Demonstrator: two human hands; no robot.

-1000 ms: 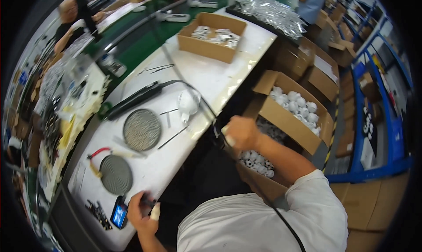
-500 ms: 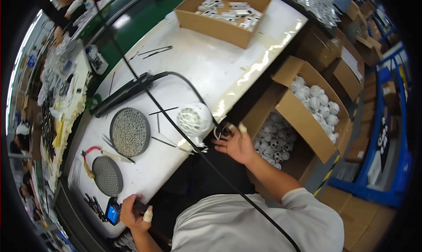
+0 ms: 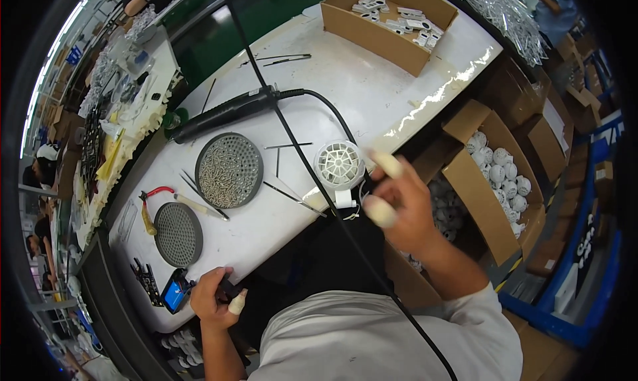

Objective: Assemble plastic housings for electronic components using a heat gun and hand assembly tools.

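My right hand (image 3: 409,208) is raised beside a white round housing with a spoked grille (image 3: 340,165), at the table's near edge. Its cot-covered thumb and forefinger are apart, the other fingers curl, and I see nothing held. Thin wires hang from the housing's short neck. At the table's near left, my left hand (image 3: 216,298) is closed around a dark object, mostly hidden by the fingers. Next to that hand is a small black device with a blue screen (image 3: 176,290); whether the two are joined I cannot tell.
A grey round tray of small screws (image 3: 249,175), a second grey perforated tray (image 3: 178,235), red-handled pliers (image 3: 147,215), tweezers (image 3: 292,198) and a black corded electric screwdriver (image 3: 222,115) lie on the table. Cartons hold white parts (image 3: 419,55) and round white housings (image 3: 502,168). A black cable crosses the view.
The view has shifted, so the table sits further right. My right hand has lifted, its spread fingers now partly curled. The housing's grille shows more squarely. My left hand keeps its grip.
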